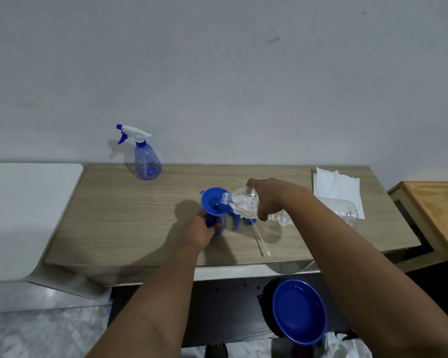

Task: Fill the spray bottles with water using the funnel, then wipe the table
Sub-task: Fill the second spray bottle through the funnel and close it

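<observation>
A blue funnel (214, 201) sits in the neck of an open blue spray bottle (219, 224) on the wooden table (119, 215). My left hand (200, 231) grips that bottle's body. My right hand (268, 198) holds a clear water bottle (243, 201) tipped sideways, its mouth over the funnel. The removed spray head (241, 221) with its dip tube (259, 239) lies on the table just right of the bottle. A second spray bottle (147, 161), with its white and blue trigger head on, stands at the back left.
White paper towels (336, 188) lie at the table's right end, with another clear plastic bottle (344, 211) lying on them. A blue basin (299, 311) sits on the floor below the front edge. A white surface (23, 215) adjoins on the left, a wooden stand (440, 215) on the right.
</observation>
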Available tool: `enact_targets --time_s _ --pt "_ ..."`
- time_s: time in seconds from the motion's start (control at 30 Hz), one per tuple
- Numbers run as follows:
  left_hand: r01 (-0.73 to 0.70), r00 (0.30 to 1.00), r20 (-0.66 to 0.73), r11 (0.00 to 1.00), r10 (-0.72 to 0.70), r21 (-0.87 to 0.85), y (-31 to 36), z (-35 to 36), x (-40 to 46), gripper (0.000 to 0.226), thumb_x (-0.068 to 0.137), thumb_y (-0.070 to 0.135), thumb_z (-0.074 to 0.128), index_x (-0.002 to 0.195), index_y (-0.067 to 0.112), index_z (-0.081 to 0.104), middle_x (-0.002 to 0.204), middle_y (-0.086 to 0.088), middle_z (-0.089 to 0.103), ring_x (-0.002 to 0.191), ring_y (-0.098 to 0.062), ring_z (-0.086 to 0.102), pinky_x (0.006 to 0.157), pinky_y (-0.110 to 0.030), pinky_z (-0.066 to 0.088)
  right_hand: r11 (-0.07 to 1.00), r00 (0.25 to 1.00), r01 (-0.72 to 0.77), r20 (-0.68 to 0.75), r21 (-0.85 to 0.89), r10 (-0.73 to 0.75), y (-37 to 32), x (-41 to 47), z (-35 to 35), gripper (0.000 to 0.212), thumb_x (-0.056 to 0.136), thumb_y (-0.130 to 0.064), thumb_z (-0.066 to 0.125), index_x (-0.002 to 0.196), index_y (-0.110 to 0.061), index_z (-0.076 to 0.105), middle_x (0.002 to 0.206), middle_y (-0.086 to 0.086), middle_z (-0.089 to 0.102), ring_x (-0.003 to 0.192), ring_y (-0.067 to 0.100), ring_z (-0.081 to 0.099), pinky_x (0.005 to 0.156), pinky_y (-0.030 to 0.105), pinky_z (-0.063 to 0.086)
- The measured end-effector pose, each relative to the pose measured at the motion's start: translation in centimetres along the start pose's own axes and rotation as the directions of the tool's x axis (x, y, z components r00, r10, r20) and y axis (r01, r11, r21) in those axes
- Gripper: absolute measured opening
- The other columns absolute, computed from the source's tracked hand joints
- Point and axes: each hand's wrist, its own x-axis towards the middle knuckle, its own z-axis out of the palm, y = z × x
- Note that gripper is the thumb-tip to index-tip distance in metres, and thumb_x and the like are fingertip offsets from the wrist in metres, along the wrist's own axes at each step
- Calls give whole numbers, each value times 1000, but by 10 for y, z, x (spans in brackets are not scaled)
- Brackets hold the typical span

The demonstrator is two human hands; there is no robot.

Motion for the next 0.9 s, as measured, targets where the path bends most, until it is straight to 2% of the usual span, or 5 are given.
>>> enact_targets --time_s 0.13,0.3,0.53,0.7,0.9 --pt "29 1000 5 999 -30 35 0 0 1 20 89 38 70 104 25 64 90 5 69 79 -14 63 74 -29 46 1000 1000 -2 3 10 2 2 0 0 98 58 -27 90 142 -35 40 124 0 62 107 29 62 90 51 59" --pt "11 1000 2 1000 -11 21 -1 0 2 25 87 36 72 107 25 63 97 3 73 85 -16 66 81 -34 52 998 1000 10 -2 58 -10 6 -3 2 95 62 -24 91 142 -34 42 123 0 60 108 29 60 92 51 58" --pt "-25 999 -20 1000 25 17 1 -3 2 35 85 33 75 116 22 63 97 6 69 92 -18 66 80 -30 48 960 993 91 -93 266 -68 19 -5 23 91 64 -23 91 140 -33 42 109 2 65 96 23 63 85 42 59" --pt "-16 999 -32 998 18 59 1 -2 5 36 84 41 74 112 20 64 94 -2 73 86 -24 69 73 -31 50 858 975 172 -206 485 -79 28 -5 24 91 65 -26 95 138 -35 42 117 -1 63 98 20 66 86 36 56" --pt "-36 998 -39 995 40 92 1 -3 6 35 86 42 72 115 26 61 95 3 71 88 -22 68 76 -32 51 658 913 247 -398 711 87 43 7 6 87 66 -25 98 135 -31 45 116 4 63 99 23 71 85 35 59"
